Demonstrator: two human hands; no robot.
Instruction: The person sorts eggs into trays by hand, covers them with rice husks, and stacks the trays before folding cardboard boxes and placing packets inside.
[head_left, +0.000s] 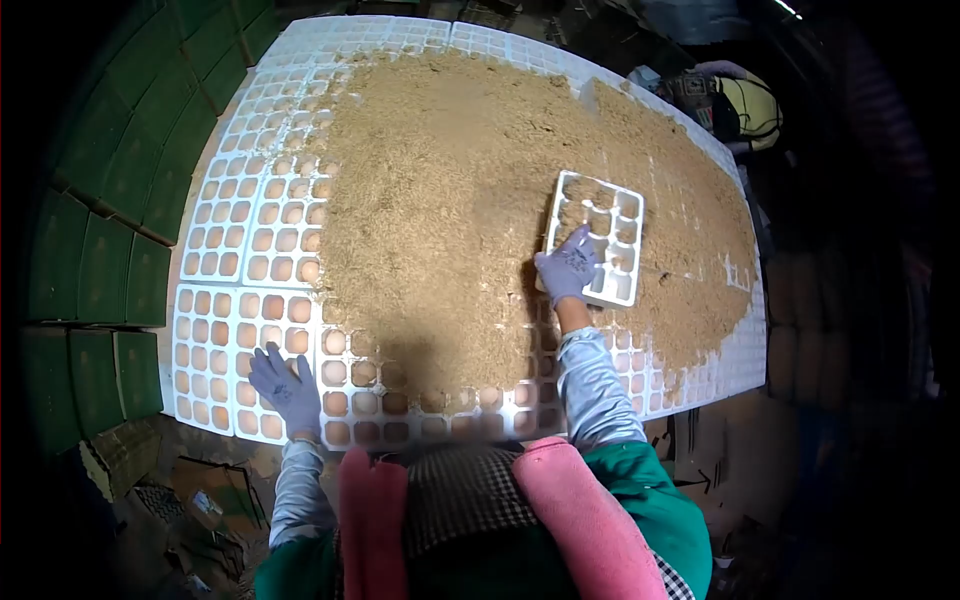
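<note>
White trays (240,283) with square compartments cover the table, and many compartments at the left and front hold round, tan pieces. A thick layer of brown, grainy material (420,210) lies over the middle and right. My gloved right hand (568,266) grips the left side of a loose white tray (622,240), which sits tilted over the grainy layer with some grains in its compartments. My left hand (286,390), also gloved, rests with fingers spread on the trays at the front left and holds nothing.
Green crates (105,270) are stacked along the left side. A yellow and dark bundle (750,108) lies beyond the table's back right edge. Cardboard pieces (215,495) are on the floor at the lower left.
</note>
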